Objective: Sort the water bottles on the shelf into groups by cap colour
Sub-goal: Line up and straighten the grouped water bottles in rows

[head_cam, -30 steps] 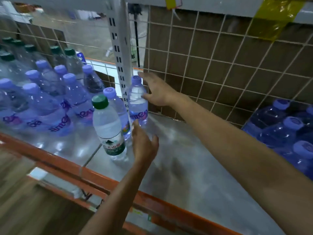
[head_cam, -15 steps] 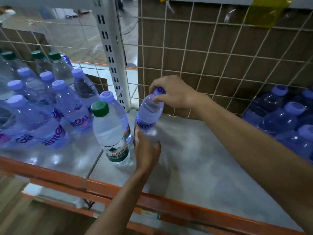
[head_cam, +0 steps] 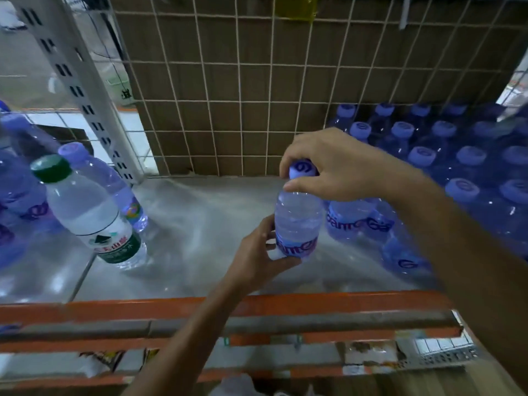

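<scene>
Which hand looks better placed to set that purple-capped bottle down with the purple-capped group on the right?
Probably the right hand: it grips the purple-capped bottle at its cap, on the side nearest the purple-capped group. The left hand only holds the base.

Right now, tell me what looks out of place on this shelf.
The green-capped bottle at the left is the only green cap in view among purple-capped bottles, so it breaks the grouping. Nothing looks spilled or damaged.

Held bottle [head_cam: 297,218] cap: right hand [head_cam: 340,167] is covering part of it.
Its label: left hand [head_cam: 257,254] is hiding the start.
Right purple-cap group [head_cam: 463,158]: frame edge is cutting it off.
</scene>
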{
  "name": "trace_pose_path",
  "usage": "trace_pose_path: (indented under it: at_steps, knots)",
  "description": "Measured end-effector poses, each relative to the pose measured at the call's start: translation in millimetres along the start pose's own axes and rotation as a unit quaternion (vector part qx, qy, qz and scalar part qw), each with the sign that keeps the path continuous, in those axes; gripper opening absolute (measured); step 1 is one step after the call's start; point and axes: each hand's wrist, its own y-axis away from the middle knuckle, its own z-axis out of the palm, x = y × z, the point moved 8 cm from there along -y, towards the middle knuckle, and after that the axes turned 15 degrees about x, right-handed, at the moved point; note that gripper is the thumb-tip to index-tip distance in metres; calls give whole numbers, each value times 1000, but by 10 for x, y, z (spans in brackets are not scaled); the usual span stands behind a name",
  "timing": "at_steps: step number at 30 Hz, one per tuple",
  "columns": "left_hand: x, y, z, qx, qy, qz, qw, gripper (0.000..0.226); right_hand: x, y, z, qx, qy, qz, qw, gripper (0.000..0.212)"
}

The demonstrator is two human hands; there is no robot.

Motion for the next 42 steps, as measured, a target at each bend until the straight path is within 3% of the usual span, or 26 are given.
trace_pose_path:
  at_steps: [9,18,22,26,29,33,38,42]
  knots:
    - [276,181,794,-30,-2,-8,1000,70,508,762,-289,-18,55,66,996,15]
    - [276,181,1107,-16,50,-52,997,59,744,938,-447,-16,114,101,988,14]
    - [273,170,1126,1,15,-33,999,65,760,934,-447,-26,128,110,985,19]
    - [331,164,1021,-17,-30,-5,999,80,653,808,-514,-3,189,106,976,38]
    - [403,70,646,21,-44,6,999,70,422,532,-481,46,185,81,978,36]
    - [500,-68,-265,164,-98,52,980,44,18,-20,62,-3,120,19,993,31]
    - [721,-169,-1586,298,-211,129,922,27,-538,-860,749,-34,12,-20,999,31]
    - [866,-239,-2493,384,-293,147,863,27,-1074,-1554,1084,-16,-65,-75,995,58]
